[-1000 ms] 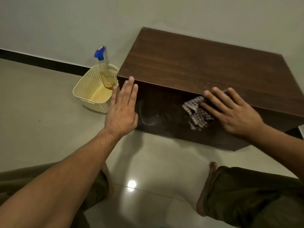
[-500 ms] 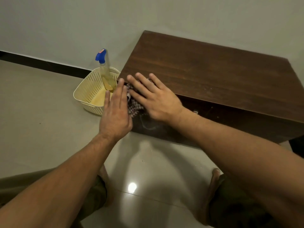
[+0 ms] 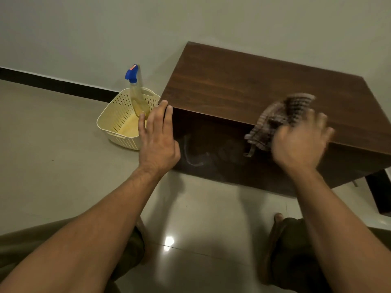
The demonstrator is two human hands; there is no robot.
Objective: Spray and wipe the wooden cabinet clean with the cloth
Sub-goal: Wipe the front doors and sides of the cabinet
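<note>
Our left hand (image 3: 157, 142) rests flat against the left front corner of the wooden cabinet (image 3: 243, 81), its grip straight-fingered and held together. Our right hand (image 3: 300, 142) is blurred; its fingers seem to lie spread over the checked cloth (image 3: 273, 121), pressing it to the cabinet's upper front edge. The spray bottle (image 3: 135, 92) stands in the cream basket (image 3: 114, 121) on the floor, just beside the cabinet.

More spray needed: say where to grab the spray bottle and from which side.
Take the spray bottle by its clear neck just under the blue trigger head, coming from above. It stands tilted in the perforated basket, whose walls surround its lower body; only the neck and head rise above the rim.
</note>
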